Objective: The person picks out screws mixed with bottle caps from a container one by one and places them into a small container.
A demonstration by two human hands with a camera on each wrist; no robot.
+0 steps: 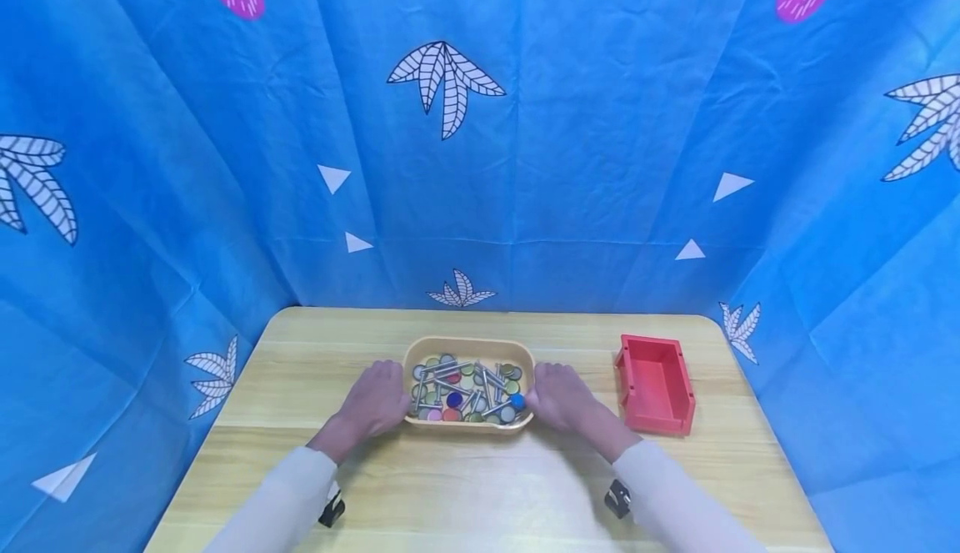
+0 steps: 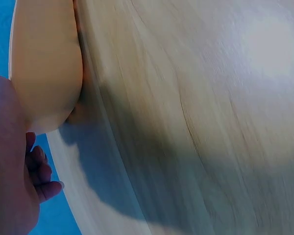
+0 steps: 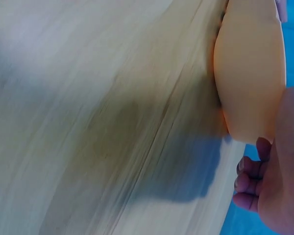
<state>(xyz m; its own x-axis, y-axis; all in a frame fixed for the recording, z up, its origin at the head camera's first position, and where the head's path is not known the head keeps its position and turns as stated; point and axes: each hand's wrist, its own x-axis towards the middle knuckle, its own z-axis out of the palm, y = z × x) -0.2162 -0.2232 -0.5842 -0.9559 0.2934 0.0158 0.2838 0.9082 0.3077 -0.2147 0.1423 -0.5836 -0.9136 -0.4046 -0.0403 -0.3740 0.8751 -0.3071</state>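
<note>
A shallow beige plastic tub (image 1: 472,426) stands in the middle of the table in the head view. Inside lie several silver bolts (image 1: 486,386) and many round discs in green, grey, blue, orange and red. My left hand (image 1: 378,399) grips the tub's left end, and my right hand (image 1: 561,399) grips its right end. In the left wrist view the tub's outer wall (image 2: 46,58) shows beside that hand, whose fingers curl beneath the rim. The right wrist view has the same wall (image 3: 250,73), with curled fingertips (image 3: 244,182) below the tub's end.
To the right stands a red plastic bin (image 1: 656,386) with raised sides. The light wood table (image 1: 480,495) ends at a blue patterned curtain (image 1: 570,161), which hangs behind it and along both sides. Black wrist devices (image 1: 618,499) sit under the white sleeves (image 1: 678,499).
</note>
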